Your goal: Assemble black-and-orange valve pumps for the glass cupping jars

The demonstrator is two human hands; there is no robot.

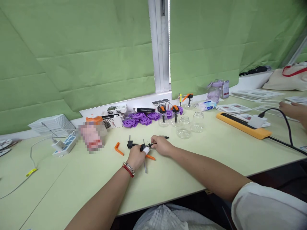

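My left hand (137, 157) is closed around a black plastic part (143, 147) with a thin shaft, just above the table. My right hand (162, 146) pinches the thin right end of that same part; its fingertips hide the exact grip. Behind my left hand stands another black piece (129, 144) with a metal rod. An orange crank handle (118, 149) lies to the left, and a second orange handle (151, 157) lies beside my left hand. Below it a metal rod (145, 168) points toward me. A small black ridged piece (165, 137) shows beyond my right hand.
Two clear glass jars (184, 131) stand behind my right hand, near jars with black-and-orange crank tops (175, 115). Purple plastic parts (130, 123) and boxes (112, 121) line the wall. Power strips (242, 125) lie right and left. Another person's hand (294, 110) is at far right.
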